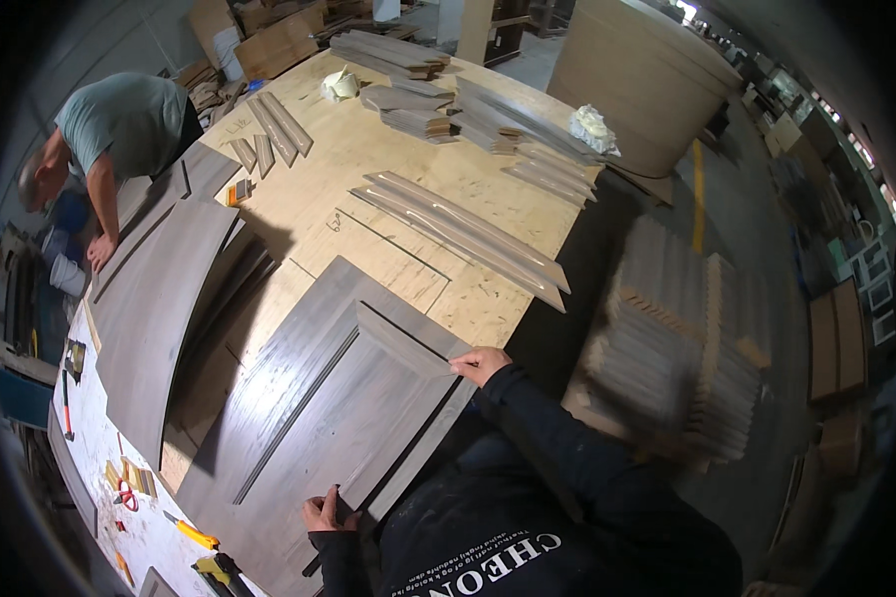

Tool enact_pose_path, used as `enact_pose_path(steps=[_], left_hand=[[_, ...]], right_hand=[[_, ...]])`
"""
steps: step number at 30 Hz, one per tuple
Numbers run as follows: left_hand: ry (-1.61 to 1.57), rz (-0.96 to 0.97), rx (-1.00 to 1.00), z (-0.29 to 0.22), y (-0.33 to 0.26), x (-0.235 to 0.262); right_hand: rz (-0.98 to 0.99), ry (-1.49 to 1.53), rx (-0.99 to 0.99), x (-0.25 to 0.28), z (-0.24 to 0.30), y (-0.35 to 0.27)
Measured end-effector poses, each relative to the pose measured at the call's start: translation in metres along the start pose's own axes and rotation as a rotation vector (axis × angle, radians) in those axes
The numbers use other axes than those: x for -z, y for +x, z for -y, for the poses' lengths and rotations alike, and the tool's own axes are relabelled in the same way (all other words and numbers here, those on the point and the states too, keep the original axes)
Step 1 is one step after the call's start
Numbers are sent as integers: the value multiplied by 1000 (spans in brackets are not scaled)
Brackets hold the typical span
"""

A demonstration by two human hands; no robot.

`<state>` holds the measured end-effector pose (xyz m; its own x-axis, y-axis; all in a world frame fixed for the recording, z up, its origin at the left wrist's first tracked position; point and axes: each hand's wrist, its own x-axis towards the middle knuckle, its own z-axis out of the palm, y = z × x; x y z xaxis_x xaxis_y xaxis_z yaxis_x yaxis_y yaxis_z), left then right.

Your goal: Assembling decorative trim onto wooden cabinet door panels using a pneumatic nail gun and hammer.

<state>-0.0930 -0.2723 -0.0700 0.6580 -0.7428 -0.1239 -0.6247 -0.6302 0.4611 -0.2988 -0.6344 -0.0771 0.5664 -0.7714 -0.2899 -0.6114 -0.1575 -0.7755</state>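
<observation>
A large dark grey wood-grain panel (299, 398) lies on the plywood workbench (368, 169) in front of me. On it rests a narrow grey moulding strip (423, 438) running along a recessed groove. My left hand (327, 512) pinches the near end of this strip at the panel's lower edge. My right hand (481, 364) presses on the strip's far corner, where it meets a shorter mitred strip (398, 338).
Long grey strips (468, 234) lie mid-bench, with stacks of shorter ones (488, 114) beyond. Another person (110, 139) leans over a curved grey panel (154, 308) at left. Yellow-handled tools (194, 532) sit at lower left. A stack of boards (667, 348) stands right of the bench.
</observation>
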Motion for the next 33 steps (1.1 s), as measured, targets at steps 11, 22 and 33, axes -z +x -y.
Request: enact_pose_path(steps=[11, 22, 33], left_hand=[[96, -71, -99, -1, -5, -5], [130, -179, -193, -9, -6, -9], [194, -229, -284, -8, -4, -11]], right_hand=[[-14, 110, 58, 2, -6, -5], [-40, 6, 191, 1, -10, -6], [-89, 18, 275, -2, -10, -7]])
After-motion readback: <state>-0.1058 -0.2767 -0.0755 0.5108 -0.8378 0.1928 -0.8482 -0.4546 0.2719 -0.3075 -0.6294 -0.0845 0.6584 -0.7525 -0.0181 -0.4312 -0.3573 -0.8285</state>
